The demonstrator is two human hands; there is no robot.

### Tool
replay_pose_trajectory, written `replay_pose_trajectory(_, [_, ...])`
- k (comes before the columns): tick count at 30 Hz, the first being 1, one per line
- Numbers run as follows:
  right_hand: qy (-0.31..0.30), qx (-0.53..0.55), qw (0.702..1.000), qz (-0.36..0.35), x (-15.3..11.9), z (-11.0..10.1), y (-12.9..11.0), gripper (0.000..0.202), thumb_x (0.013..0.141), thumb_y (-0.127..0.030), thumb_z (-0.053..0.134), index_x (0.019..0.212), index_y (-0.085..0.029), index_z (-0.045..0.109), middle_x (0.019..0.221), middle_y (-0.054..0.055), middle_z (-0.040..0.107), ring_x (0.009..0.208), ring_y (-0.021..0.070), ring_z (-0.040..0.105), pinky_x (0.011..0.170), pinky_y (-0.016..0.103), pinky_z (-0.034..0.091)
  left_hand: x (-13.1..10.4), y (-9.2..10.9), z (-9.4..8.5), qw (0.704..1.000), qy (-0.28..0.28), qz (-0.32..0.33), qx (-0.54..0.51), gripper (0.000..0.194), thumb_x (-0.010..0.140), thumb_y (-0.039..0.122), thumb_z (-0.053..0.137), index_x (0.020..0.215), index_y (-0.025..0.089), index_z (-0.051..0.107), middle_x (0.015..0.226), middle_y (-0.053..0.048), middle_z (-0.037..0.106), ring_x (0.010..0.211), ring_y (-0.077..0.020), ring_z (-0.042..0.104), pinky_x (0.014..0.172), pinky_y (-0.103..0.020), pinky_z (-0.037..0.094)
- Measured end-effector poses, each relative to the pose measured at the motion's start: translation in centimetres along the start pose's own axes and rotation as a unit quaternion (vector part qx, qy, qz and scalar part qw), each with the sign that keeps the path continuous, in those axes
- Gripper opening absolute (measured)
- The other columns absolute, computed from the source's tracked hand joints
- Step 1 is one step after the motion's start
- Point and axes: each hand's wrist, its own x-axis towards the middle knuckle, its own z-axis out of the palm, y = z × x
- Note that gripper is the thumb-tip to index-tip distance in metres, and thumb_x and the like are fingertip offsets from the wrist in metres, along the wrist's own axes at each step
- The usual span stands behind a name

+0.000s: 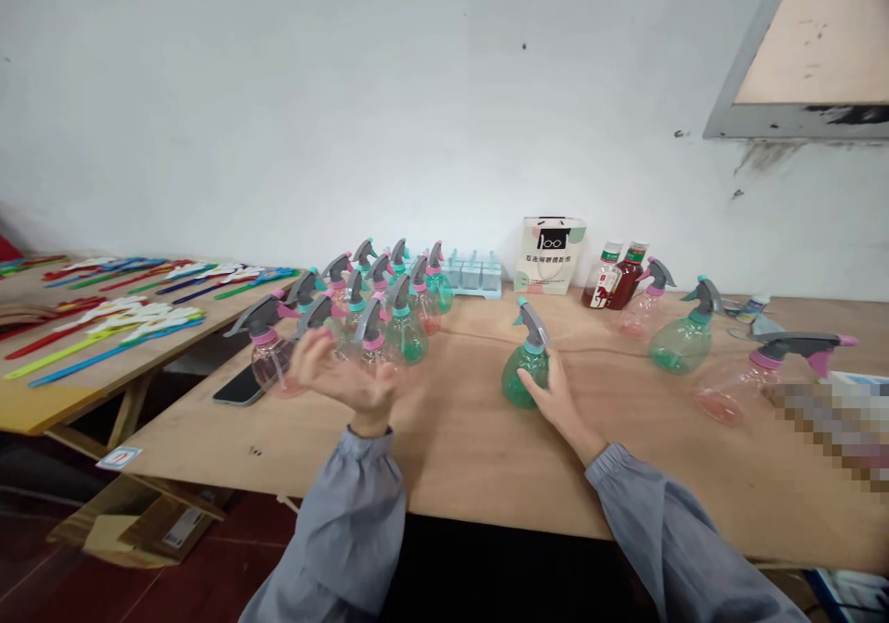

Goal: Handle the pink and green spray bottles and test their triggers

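Observation:
My right hand [554,393] is closed round the side of a green spray bottle [518,378] that stands upright near the table's middle, its grey and teal nozzle pointing up. My left hand [344,373] is raised with its fingers apart and holds nothing, a little blurred. Behind it and partly hidden by it stands a group of several pink and green spray bottles [406,334]. On the right are a pink bottle [643,313], a green bottle [682,341] and a tilted pink bottle [736,387].
A phone [240,388] lies at the left of the wooden table [458,447]. Along the wall are a light blue rack [473,276], a paper bag [548,257] and two labelled bottles [625,276]. Colourful long-handled items [115,327] cover another table on the left.

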Motion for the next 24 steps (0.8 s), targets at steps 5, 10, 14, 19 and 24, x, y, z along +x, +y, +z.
replay_pose_trajectory(5, [-0.051, 0.01, 0.999, -0.011, -0.6, 0.2, 0.1, 0.068, 0.084, -0.052, 0.067, 0.139, -0.021, 0.043, 0.13, 0.016, 0.062, 0.12, 0.0328, 0.062, 0.102, 0.053, 0.051, -4.6, 6.5, 3.9, 0.925, -0.334, -0.013, -0.182, 0.052, 0.078, 0.039, 0.075, 0.123, 0.024, 0.055, 0.131, -0.014, 0.057, 0.13, -0.0322, 0.052, 0.114, -0.05, 0.037])
replay_pose_trajectory(10, [-0.152, 0.024, 0.983, -0.099, -0.9, 0.2, -1.1, 0.071, 0.087, -0.045, 0.065, 0.147, -0.021, 0.038, 0.142, 0.017, 0.057, 0.131, 0.0325, 0.057, 0.108, 0.051, 0.049, -7.4, 8.6, 8.9, 0.868, -0.406, -0.16, -0.235, 0.08, 0.063, 0.036, 0.088, 0.132, 0.022, 0.051, 0.134, -0.015, 0.056, 0.132, -0.0352, 0.051, 0.113, -0.05, 0.036])
replay_pose_trajectory(14, [-0.179, -0.024, 0.975, -0.128, -0.5, -1.4, -2.4, 0.062, 0.09, -0.042, 0.061, 0.146, -0.024, 0.042, 0.144, 0.015, 0.057, 0.133, 0.0307, 0.056, 0.109, 0.049, 0.049, -7.6, 7.5, 10.1, 0.862, -0.369, -0.206, -0.279, 0.05, 0.07, 0.035, 0.083, 0.113, 0.023, 0.061, 0.117, -0.009, 0.064, 0.118, -0.0272, 0.059, 0.107, -0.041, 0.042])
replay_pose_trajectory(19, [0.152, -0.102, 0.974, -0.13, 2.3, -8.6, -1.2, 0.038, 0.092, -0.035, 0.05, 0.128, -0.024, 0.052, 0.123, 0.01, 0.062, 0.118, 0.029, 0.06, 0.105, 0.055, 0.047, -6.6, 5.9, 9.5, 0.871, -0.37, -0.223, -0.232, 0.043, 0.073, 0.038, 0.08, 0.108, 0.022, 0.06, 0.105, -0.004, 0.063, 0.091, -0.0173, 0.061, 0.093, -0.035, 0.048])
replay_pose_trajectory(24, [0.552, -0.232, 0.792, -0.118, 3.1, -21.0, 3.5, 0.056, 0.068, -0.031, 0.064, 0.118, -0.022, 0.041, 0.117, 0.016, 0.047, 0.109, 0.0356, 0.054, 0.098, 0.064, 0.044, -6.0, 6.1, 8.8, 0.853, -0.422, -0.204, -0.23, 0.04, 0.075, 0.034, 0.076, 0.107, 0.022, 0.056, 0.109, -0.004, 0.062, 0.088, -0.0145, 0.061, 0.084, -0.03, 0.051])
